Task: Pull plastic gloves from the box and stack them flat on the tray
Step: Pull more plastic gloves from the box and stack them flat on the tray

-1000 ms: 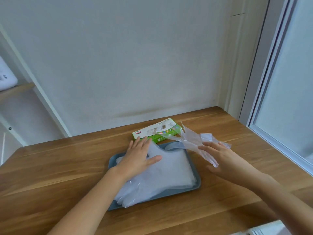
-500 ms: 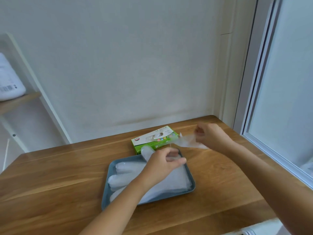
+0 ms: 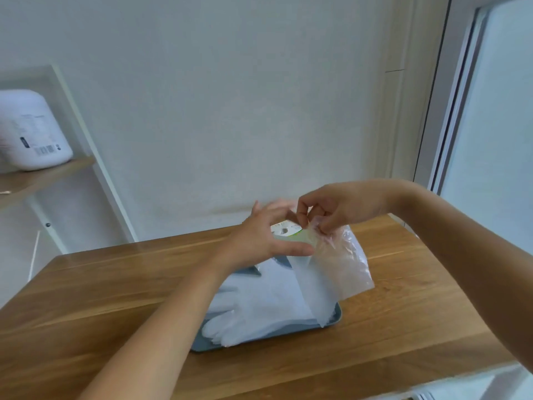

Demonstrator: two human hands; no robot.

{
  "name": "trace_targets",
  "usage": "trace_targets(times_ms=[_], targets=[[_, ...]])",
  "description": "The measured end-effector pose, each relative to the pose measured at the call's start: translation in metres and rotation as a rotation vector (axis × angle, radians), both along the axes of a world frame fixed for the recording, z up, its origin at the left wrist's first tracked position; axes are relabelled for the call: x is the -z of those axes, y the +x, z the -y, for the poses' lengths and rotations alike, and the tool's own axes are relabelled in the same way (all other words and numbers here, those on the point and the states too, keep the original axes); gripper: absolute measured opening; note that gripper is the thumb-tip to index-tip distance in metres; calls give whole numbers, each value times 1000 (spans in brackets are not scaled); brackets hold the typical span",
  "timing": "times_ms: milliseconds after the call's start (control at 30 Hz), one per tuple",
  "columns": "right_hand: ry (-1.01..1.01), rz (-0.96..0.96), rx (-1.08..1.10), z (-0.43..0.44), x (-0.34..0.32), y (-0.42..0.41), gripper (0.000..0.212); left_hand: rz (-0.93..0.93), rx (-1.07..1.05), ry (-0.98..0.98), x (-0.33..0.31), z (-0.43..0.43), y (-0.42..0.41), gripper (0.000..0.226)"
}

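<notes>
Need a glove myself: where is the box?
In the head view, the box sits mid-frame on the table, just behind the tray, mostly hidden by the left hand.

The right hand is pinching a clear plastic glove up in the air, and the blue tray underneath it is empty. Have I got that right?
Not quite. The head view shows the right hand pinching the glove in the air, but the blue tray is not empty: a stack of gloves already lies on it.

Bare table [image 3: 115,284] left and right of the tray [image 3: 202,347]; box [image 3: 286,230] close behind it.
</notes>
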State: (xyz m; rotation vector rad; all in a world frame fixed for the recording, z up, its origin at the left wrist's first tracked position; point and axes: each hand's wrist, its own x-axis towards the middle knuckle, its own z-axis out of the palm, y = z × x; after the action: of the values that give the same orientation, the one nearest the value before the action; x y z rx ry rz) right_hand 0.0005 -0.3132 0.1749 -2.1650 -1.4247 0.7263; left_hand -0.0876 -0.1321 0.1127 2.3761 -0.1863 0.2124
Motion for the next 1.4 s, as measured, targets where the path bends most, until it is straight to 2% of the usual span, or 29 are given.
trace_targets(times_ms=[67, 100, 200, 267, 333, 400, 500, 600, 700, 800, 867, 933, 1033, 1167, 1267, 1400], targets=[[59, -22, 52, -3, 9, 5, 20, -115, 28, -138, 1, -9, -4, 17], [95, -28, 103, -6, 14, 8, 16, -162, 40, -208, 4, -14, -6, 14], [151, -89, 233, -12, 32, 11, 1, -237, 28, -399, 11, -27, -11, 17], [91, -42, 199, -17, 43, 12, 16, -272, -57, -515, 13, -37, -14, 19], [95, 11, 166, -25, 50, 11, 11, -289, -147, -526, 13, -49, -15, 28], [168, 71, 222, -35, 55, 14, 8, -283, -196, -421, 11, -60, -17, 27], [242, 240, 307, -50, 62, 20, 15, -199, -255, -193, 4, -79, -19, 24], [310, 448, 318, -65, 70, 23, 20, 11, -398, 56, -2, -98, -20, 23], [513, 590, 315, -76, 76, 23, 18, 242, -504, 138, -6, -106, -28, 15], [722, 698, 277, -80, 83, 23, 12, 447, -527, 253, -8, -103, -42, 14], [783, 758, 259, -78, 92, 21, 12, 608, -493, 432, -4, -99, -51, 15], [794, 780, 242, -73, 103, 20, 15, 691, -456, 571, 4, -95, -58, 17], [750, 812, 189, -63, 125, 19, 23, 674, -416, 684, 25, -85, -67, 23], [610, 856, 133, -51, 153, 22, 34, 556, -373, 680, 62, -73, -70, 30], [533, 865, 119, -45, 173, 26, 34, 433, -321, 702, 89, -68, -68, 34], [530, 871, 77, -40, 191, 28, 24, 296, -316, 765, 113, -60, -66, 37]])
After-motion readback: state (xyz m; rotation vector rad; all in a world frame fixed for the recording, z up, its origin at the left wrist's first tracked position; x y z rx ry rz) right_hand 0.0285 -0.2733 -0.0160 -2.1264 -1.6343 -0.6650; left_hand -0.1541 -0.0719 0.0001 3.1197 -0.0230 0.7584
